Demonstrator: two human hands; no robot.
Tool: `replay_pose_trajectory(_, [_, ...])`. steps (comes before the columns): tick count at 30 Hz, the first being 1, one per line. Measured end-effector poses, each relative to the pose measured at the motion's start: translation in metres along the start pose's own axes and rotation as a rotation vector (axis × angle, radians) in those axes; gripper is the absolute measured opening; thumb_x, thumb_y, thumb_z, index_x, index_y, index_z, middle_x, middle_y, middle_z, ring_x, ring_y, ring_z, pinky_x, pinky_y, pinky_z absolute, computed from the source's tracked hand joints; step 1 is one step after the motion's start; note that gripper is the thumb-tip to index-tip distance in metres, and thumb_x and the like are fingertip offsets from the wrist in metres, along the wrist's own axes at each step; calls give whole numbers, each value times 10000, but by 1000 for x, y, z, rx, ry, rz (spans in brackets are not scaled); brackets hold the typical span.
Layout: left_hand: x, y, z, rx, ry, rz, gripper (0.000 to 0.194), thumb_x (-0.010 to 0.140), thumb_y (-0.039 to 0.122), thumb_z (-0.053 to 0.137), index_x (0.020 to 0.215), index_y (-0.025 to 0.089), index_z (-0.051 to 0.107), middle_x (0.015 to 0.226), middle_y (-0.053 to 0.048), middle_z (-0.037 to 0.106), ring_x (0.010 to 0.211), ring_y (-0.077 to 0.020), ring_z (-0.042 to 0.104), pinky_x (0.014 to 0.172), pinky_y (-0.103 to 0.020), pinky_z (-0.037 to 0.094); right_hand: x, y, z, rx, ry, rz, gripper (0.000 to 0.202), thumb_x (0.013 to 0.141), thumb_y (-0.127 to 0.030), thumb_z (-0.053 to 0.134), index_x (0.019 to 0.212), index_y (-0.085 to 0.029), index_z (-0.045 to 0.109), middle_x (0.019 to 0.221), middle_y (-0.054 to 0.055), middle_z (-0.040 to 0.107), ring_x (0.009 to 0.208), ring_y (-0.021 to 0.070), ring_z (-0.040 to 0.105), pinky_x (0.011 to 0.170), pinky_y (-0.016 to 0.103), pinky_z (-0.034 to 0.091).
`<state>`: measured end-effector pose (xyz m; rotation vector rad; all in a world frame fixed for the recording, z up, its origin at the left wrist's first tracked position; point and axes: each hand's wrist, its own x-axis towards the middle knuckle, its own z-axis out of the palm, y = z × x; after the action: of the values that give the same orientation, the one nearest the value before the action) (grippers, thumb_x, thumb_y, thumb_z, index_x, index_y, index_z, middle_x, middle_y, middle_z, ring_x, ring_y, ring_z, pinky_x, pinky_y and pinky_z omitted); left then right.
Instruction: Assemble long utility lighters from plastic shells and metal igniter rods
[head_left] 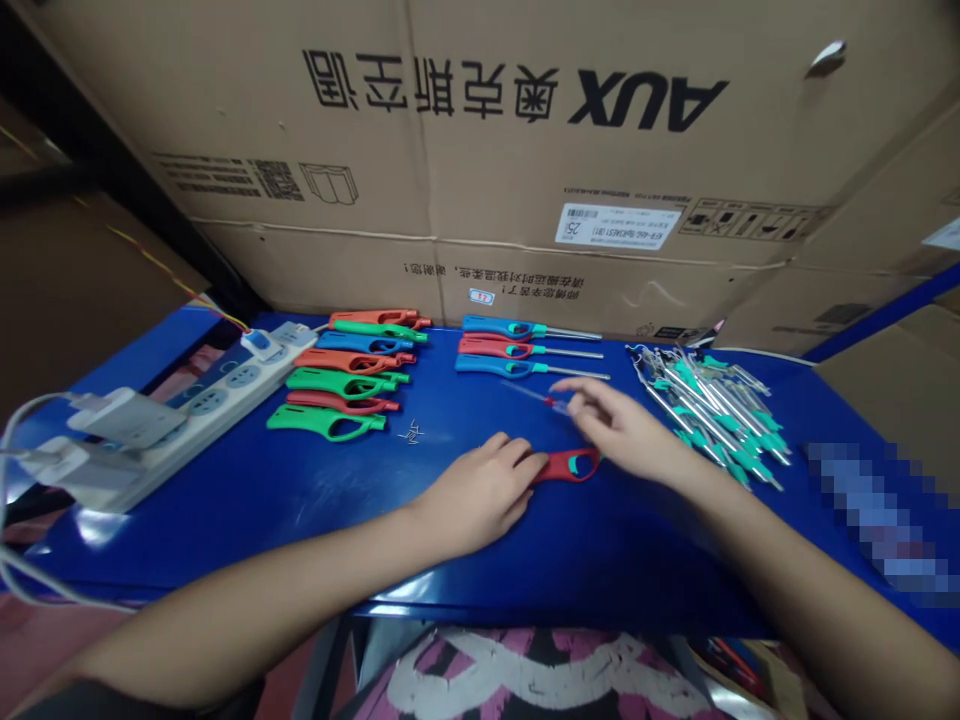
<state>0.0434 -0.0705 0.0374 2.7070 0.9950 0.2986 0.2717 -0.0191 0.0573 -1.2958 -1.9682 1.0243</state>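
Observation:
On the blue table, my left hand [484,495] presses its fingers over one end of a red lighter body [562,467] with a teal trigger. My right hand [619,430] is just right of and above it, its fingers closed on a thin screwdriver [534,393] with a clear shaft and a red part, pointing left. Three lighters with metal tubes [532,347] lie in a stack behind the hands. Several green, orange, red and blue lighter bodies [330,422] form a column at the left. Small screws [412,432] lie beside them.
A pile of metal tubes with teal parts [720,415] lies at the right. A white power strip [217,400] with plugs and cables runs along the left. A large cardboard box [480,160] stands across the back. A blurred patch [881,520] covers something at the far right.

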Motion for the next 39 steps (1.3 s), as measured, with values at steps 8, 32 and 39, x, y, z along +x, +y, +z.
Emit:
replay_pose_trajectory(8, [-2,4,9,-27,48,62,487,904,181,541,1385,125,485,1362,-161,543,1256,-329,498,1082,-482,441,25,-13,49,158,-296,6,249,929,-285,539,1057,-182,726,1135,87,742,1059,235,683,981,408,510])
replay_pose_trajectory(32, [9,-25,23,-395,217,9,387,932,163,543,1320,166,547,1281,-119,641,1195,-242,581,1056,-452,478,25,-3,26,603,70,292,309,737,-366,671,923,-137,764,613,-22,526,515,74,389,461,217,232])
replay_pose_trajectory(39, [23,-34,25,-1163,461,-383,381,870,401,683,1144,136,692,1163,-136,730,1083,-238,690,1016,-403,522,14,16,7,841,287,271,190,666,-295,727,748,-124,736,548,-22,485,534,83,391,477,229,259])
